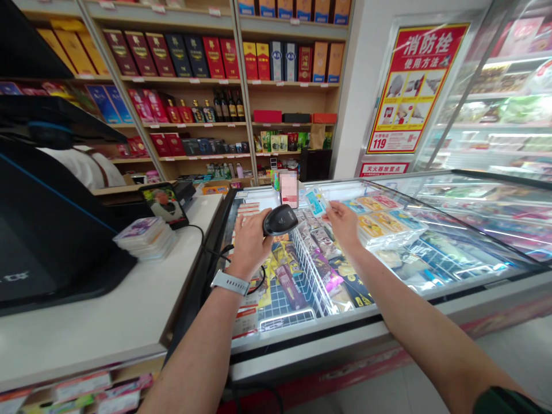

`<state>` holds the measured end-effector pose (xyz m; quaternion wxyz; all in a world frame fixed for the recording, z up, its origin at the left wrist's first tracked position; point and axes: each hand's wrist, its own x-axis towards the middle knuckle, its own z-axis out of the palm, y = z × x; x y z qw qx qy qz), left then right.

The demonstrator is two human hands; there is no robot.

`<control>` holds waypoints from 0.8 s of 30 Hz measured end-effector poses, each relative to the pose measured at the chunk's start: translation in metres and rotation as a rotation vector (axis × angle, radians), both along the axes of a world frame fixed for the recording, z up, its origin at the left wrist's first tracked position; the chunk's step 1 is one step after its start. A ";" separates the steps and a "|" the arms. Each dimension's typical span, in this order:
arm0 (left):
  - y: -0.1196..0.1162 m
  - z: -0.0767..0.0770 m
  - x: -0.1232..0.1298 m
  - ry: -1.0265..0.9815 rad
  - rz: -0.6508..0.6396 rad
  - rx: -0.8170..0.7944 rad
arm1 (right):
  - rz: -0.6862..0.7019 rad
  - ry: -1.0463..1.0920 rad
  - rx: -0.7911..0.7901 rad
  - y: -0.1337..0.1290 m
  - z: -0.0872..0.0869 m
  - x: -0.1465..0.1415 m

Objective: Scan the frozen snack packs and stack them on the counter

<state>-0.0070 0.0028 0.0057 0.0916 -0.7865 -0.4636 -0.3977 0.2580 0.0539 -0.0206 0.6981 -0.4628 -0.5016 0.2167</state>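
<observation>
Over the glass-topped chest freezer, the left hand is closed around a black handheld barcode scanner. The right hand pinches a small pale-blue packet, positioned just beside the scanner and above a stocked wire basket.

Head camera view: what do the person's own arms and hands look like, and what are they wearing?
Both hands are bare, with no gloves. The left hand has a white smartwatch with a white segmented strap on its wrist. The right hand has no watch showing. The right arm is bare down the view until a dark green sleeve edge at the bottom corner.
</observation>
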 end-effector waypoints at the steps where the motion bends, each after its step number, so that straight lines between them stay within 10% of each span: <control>1: 0.000 0.000 0.000 -0.001 -0.001 0.000 | -0.001 0.006 0.002 0.000 0.000 0.000; 24: -0.002 0.003 0.001 -0.002 -0.008 -0.035 | -0.011 -0.007 0.005 -0.003 0.003 -0.002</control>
